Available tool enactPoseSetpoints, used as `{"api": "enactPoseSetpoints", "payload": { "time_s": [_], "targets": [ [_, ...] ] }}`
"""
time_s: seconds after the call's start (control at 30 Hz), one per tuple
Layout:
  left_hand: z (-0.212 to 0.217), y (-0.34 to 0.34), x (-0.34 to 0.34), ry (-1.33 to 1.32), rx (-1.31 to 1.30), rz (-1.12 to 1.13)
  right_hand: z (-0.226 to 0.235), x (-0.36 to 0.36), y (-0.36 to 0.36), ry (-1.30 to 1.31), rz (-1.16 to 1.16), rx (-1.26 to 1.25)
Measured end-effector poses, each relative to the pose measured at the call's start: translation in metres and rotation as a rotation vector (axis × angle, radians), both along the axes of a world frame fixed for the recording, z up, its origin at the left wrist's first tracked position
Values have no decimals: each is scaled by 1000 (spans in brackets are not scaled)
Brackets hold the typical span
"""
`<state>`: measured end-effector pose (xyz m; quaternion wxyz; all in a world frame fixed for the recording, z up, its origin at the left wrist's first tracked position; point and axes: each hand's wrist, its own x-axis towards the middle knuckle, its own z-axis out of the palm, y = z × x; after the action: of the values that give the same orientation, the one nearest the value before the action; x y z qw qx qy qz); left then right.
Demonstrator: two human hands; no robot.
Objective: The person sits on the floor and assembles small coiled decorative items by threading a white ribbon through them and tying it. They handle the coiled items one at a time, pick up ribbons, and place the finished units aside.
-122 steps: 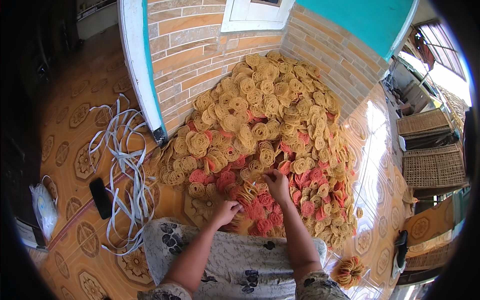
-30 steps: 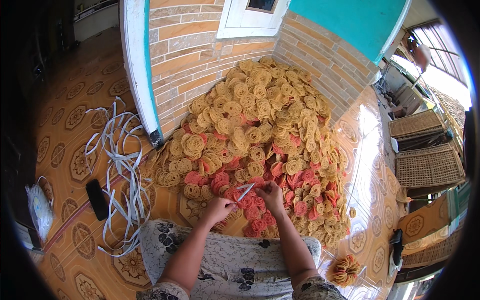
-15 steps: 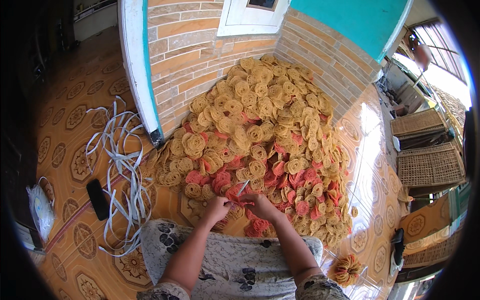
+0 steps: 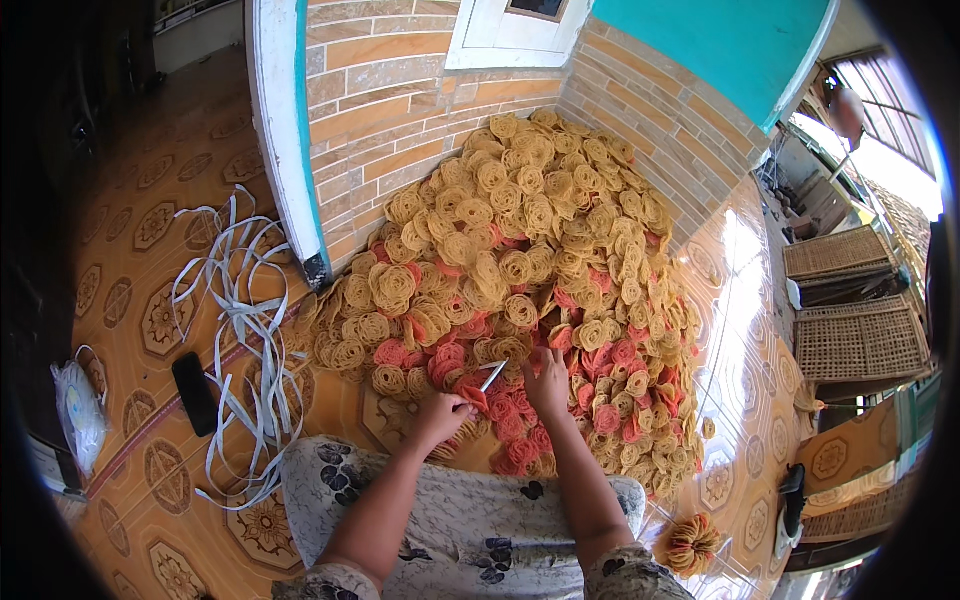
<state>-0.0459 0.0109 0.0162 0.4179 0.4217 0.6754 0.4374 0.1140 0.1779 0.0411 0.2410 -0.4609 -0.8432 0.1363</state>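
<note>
A large heap of round, lacy crackers [image 4: 480, 240], coiled from thin strands, lies before me, mostly tan with red-pink ones mixed in. At the heap's near edge, my left hand [image 4: 440, 415] pinches a red cracker [image 4: 472, 397]. A thin white strip [image 4: 492, 376] sticks up slantwise beside this cracker; its lower end is hidden. My right hand [image 4: 547, 386] is over the heap just to the right, fingers apart and bent down at the crackers. Whether they touch one is not clear.
A patterned cloth [image 4: 450, 520] covers my lap. Tangled white strips [image 4: 250, 330] and a black phone [image 4: 193, 394] lie on the tiled floor at left, near a plastic bag [image 4: 78, 415]. A strung cracker bundle [image 4: 690, 545] sits at lower right. Brick walls [image 4: 375, 110] back the heap.
My right hand has moved away from the left, forward and to the right onto the heap. My left hand stays nearly in place with the red cracker, and the white strip shows more fully.
</note>
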Motion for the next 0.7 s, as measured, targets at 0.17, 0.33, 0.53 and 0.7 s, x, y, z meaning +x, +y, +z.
{"api": "enactPoseSetpoints", "payload": {
  "time_s": [0.17,0.33,0.53,0.7],
  "targets": [
    [8,-4,-2,57,28,36,3,-18,7,-12,137,176],
    [20,-7,-3,198,5,40,15,-14,9,294,126,-397],
    [7,-4,-2,125,6,56,24,0,5,277,413,-677],
    [4,-3,-3,133,-39,92,5,-21,5,-39,234,166]
  ]
}}
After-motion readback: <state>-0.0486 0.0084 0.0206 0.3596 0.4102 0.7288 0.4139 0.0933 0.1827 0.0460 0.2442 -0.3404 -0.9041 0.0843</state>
